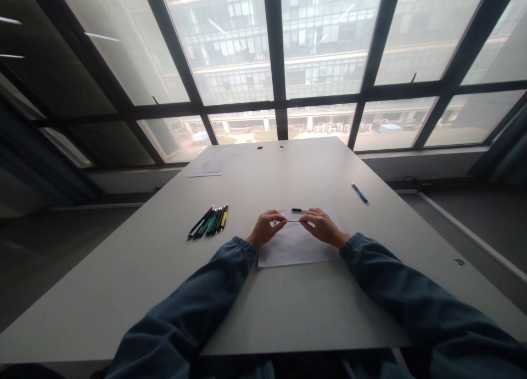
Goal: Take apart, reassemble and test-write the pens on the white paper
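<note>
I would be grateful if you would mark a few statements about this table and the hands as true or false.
1. The left hand and right hand pinch one thin rod between them above the sheet of paper. True.
2. The cluster of pens lies beyond the right hand. False: it lies on the left hand's side.
3. A blue pen lies alone on the table, off to the right. True.
4. That sheet is the only paper here. False: printed paper lies at the far left corner.
5. A short black piece lies on the sheet just beyond the fingers. True.
</note>
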`<action>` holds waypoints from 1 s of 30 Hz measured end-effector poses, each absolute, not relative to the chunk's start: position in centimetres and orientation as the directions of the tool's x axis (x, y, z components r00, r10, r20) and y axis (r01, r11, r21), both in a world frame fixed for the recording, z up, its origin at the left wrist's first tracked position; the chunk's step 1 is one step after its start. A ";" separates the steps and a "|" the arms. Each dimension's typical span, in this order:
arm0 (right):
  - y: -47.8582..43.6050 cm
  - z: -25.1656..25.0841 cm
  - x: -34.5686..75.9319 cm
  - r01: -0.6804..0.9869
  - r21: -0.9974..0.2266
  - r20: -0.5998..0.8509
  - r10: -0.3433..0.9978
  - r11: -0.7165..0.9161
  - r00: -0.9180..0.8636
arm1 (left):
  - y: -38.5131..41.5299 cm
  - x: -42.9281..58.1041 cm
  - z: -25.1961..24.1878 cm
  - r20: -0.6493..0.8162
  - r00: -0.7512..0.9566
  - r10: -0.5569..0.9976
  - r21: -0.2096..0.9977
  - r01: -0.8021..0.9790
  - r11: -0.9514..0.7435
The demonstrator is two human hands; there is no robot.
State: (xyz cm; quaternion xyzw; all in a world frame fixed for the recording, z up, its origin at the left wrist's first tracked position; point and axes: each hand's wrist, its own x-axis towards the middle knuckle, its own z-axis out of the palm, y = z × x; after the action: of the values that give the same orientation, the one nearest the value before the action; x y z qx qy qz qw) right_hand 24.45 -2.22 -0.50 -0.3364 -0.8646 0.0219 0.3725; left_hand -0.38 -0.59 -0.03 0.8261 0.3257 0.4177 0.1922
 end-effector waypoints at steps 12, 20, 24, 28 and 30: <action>-2.3 -0.3 24.2 0.510 -0.283 0.588 0.568 0.812 -0.577 | -0.4 -0.4 -0.3 0.591 0.483 0.646 0.569 0.318 -0.758; -2.3 -0.6 24.1 0.517 -0.305 0.593 0.584 0.800 -0.554 | -0.4 -0.4 -0.2 0.598 0.487 0.637 0.560 0.315 -0.766; -2.2 -0.8 24.1 0.518 -0.318 0.587 0.594 0.794 -0.549 | -0.4 -0.4 -0.2 0.599 0.491 0.633 0.556 0.314 -0.770; -2.2 -0.9 24.1 0.529 -0.333 0.580 0.612 0.781 -0.538 | -0.6 -0.5 0.1 0.580 0.503 0.641 0.573 0.307 -0.760; -2.3 -0.8 24.0 0.527 -0.343 0.577 0.617 0.778 -0.535 | -0.7 -0.4 0.3 0.564 0.511 0.648 0.586 0.305 -0.751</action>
State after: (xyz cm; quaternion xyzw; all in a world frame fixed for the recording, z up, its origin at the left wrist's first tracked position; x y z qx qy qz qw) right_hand 24.03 -2.30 -0.81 -0.3272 -0.8738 0.0637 0.3540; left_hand -0.44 -0.72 0.25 0.8432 0.2827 0.4054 0.2115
